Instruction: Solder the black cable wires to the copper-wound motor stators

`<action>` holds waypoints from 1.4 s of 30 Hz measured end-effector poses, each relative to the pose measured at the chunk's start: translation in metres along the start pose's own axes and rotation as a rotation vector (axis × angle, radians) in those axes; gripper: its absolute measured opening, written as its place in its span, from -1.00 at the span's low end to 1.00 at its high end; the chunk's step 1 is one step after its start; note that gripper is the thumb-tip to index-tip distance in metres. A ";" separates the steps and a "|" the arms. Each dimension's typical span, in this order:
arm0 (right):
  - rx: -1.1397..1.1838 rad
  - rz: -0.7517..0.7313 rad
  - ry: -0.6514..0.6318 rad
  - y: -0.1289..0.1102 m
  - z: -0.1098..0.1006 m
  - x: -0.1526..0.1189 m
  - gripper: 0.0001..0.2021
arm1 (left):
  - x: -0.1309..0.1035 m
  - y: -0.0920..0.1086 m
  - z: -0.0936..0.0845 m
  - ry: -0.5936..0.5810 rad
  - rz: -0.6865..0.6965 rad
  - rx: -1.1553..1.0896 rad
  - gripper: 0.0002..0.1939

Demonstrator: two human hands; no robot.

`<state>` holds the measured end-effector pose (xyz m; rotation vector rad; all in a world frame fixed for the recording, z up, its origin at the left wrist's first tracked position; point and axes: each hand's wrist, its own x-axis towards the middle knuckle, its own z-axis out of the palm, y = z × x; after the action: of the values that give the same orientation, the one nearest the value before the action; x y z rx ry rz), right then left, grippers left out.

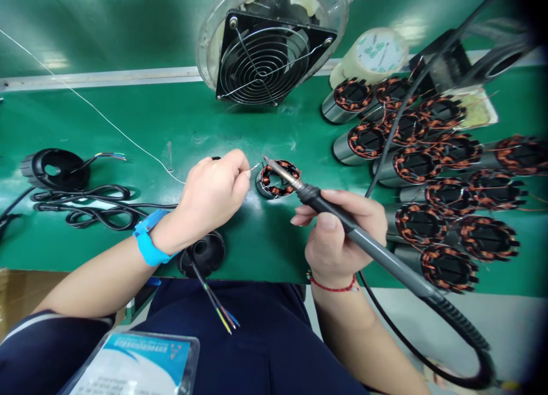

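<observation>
A soldering iron is held in my right hand, its tip pointing up and left over the near rim of a copper-wound stator. My left hand is closed in a pinch just left of that stator. From its fingertips a short length of thin solder wire reaches toward the iron's tip. The long white strand runs from the upper left down to my left hand. Whether tip and wire touch is too small to tell.
Several wound stators stand at the right, crossed by a black cable. A fan and a tape roll are at the back. A black cap and coiled cable lie left; another cap sits at the front edge.
</observation>
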<state>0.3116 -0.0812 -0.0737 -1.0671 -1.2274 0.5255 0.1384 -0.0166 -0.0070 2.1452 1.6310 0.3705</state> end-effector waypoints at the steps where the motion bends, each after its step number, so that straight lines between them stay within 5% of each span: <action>1: -0.002 0.005 -0.006 0.000 0.001 0.001 -0.80 | 0.000 0.000 0.000 0.004 0.003 0.001 -0.85; 14: -0.205 0.083 -0.376 -0.016 0.023 0.040 -0.60 | 0.000 -0.004 -0.002 0.003 0.007 -0.001 -0.90; 21: -0.341 -0.044 -0.382 -0.002 0.032 0.028 -0.54 | 0.000 -0.004 -0.002 0.009 0.002 -0.011 -0.89; 35: -0.351 -0.075 -0.275 -0.001 0.037 0.023 -0.57 | -0.002 -0.010 -0.006 0.076 0.048 -0.214 -0.93; 42: -0.290 -0.089 -0.347 -0.005 0.039 0.024 -0.56 | -0.003 -0.011 -0.004 0.112 0.216 -0.242 -0.88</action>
<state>0.2816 -0.0491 -0.0587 -1.1884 -1.6873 0.4862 0.1264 -0.0167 -0.0089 2.1493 1.3345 0.7270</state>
